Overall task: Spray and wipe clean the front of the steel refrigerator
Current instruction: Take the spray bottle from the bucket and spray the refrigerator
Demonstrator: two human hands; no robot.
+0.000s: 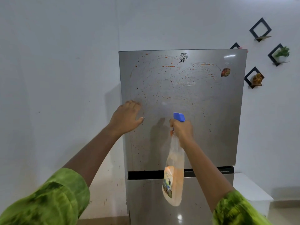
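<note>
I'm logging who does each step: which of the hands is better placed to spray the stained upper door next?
Right. The right hand grips the spray bottle, its blue nozzle raised before the stained refrigerator door. The left hand rests flat on the door, holding nothing.

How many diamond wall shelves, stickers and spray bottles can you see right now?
Wall shelves: 4 (one partly hidden behind the fridge top)
Stickers: 2
Spray bottle: 1
Total: 7
</note>
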